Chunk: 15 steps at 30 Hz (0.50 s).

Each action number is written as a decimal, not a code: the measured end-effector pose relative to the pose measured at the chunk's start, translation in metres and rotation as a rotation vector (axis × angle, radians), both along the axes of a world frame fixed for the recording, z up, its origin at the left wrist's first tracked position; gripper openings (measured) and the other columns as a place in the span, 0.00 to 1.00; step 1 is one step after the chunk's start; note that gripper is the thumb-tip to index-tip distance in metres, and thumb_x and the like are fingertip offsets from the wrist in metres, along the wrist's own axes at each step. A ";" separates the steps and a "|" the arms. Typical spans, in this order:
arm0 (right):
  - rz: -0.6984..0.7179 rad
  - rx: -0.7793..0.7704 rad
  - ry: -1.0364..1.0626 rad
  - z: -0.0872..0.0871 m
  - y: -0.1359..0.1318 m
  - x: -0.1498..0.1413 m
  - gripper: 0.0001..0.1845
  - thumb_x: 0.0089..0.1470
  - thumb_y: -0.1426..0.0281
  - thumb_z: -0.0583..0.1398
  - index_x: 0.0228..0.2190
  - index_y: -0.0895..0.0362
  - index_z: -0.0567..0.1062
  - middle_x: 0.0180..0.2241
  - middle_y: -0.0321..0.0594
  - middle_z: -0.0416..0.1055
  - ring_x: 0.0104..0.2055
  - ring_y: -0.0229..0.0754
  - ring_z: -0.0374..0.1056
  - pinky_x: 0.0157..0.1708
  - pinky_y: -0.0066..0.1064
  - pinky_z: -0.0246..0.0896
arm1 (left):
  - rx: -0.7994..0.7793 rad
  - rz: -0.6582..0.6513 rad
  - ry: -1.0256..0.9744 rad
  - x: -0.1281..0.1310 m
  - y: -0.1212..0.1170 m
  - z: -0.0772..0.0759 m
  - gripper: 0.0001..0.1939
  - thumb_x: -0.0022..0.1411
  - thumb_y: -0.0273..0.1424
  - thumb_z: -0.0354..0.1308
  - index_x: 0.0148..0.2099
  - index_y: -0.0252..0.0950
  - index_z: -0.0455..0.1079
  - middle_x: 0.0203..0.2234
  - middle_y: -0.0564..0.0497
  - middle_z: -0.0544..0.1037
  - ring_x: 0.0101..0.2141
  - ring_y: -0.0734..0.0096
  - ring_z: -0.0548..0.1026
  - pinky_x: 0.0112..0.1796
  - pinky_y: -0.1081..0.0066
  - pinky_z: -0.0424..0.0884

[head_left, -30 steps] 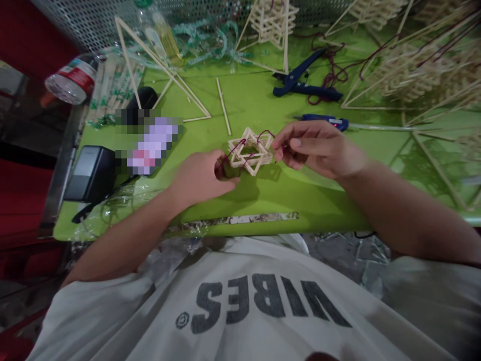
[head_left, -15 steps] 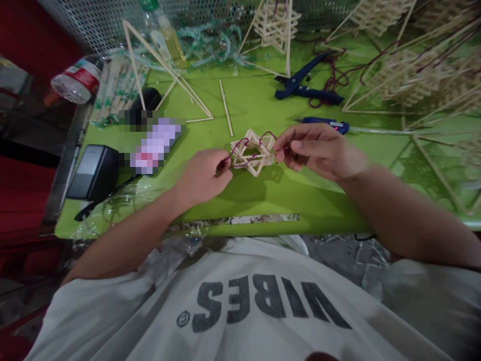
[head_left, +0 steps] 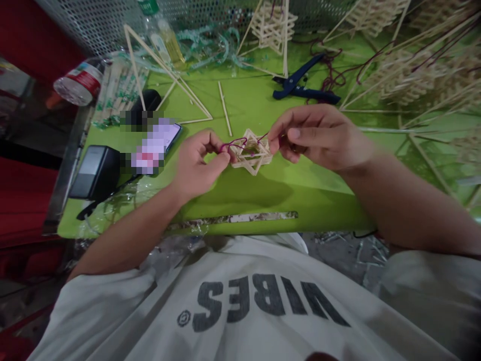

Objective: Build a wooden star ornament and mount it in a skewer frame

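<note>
A small star-shaped frame of stacked wooden sticks rests on the green table between my hands. Dark purple string is looped around its sticks. At the star's left side, my left hand pinches a length of the string between thumb and fingers. My right hand, raised at the right side, is closed on another stretch of the same string, which runs tight to the star. Its fingers hide the string's end. A single loose stick lies just beyond the star.
Blue cutters lie behind my right hand. At left are a phone, a black box-shaped device, wrapped sticks and a bottle. A stick triangle stands farther back. Several larger stick stars crowd the right.
My left hand has closed its fingers on the string and lifted it at the star's left. My right hand has risen slightly, and the string on its side has straightened.
</note>
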State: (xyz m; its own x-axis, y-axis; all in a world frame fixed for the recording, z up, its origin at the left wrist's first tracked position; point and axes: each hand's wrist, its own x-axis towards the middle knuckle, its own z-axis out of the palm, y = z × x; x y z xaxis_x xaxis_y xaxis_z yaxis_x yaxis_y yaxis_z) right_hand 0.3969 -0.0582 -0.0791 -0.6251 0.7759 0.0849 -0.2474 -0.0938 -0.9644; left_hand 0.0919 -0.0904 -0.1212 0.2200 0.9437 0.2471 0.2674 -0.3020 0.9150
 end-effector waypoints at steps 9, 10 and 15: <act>0.090 0.030 0.015 0.002 -0.004 -0.005 0.22 0.71 0.58 0.80 0.51 0.65 0.90 0.42 0.49 0.90 0.30 0.34 0.76 0.29 0.27 0.70 | -0.021 -0.434 -0.426 0.000 0.026 -0.023 0.33 0.64 0.51 0.87 0.62 0.46 0.79 0.40 0.53 0.88 0.37 0.61 0.89 0.39 0.61 0.86; 0.098 0.041 0.011 0.000 -0.004 -0.006 0.21 0.72 0.58 0.80 0.51 0.64 0.90 0.42 0.48 0.90 0.30 0.33 0.75 0.29 0.27 0.70 | -0.001 -0.456 -0.420 0.001 0.026 -0.023 0.32 0.65 0.51 0.87 0.61 0.46 0.78 0.40 0.53 0.88 0.37 0.61 0.90 0.40 0.61 0.86; 0.167 0.116 -0.028 -0.004 -0.012 -0.012 0.17 0.75 0.57 0.76 0.52 0.58 0.89 0.44 0.42 0.89 0.32 0.31 0.73 0.30 0.24 0.69 | 0.098 -0.529 -0.364 0.001 0.019 -0.026 0.23 0.74 0.42 0.81 0.58 0.46 0.72 0.42 0.54 0.87 0.39 0.66 0.88 0.44 0.63 0.87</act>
State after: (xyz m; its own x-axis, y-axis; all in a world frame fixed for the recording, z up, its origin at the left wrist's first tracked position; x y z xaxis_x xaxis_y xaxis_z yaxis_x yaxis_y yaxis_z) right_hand 0.3853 -0.0707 -0.0828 -0.7474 0.6475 0.1485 -0.2110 -0.0194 -0.9773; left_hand 0.0929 -0.0716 -0.1476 0.5347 0.7001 0.4732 -0.2628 -0.3944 0.8805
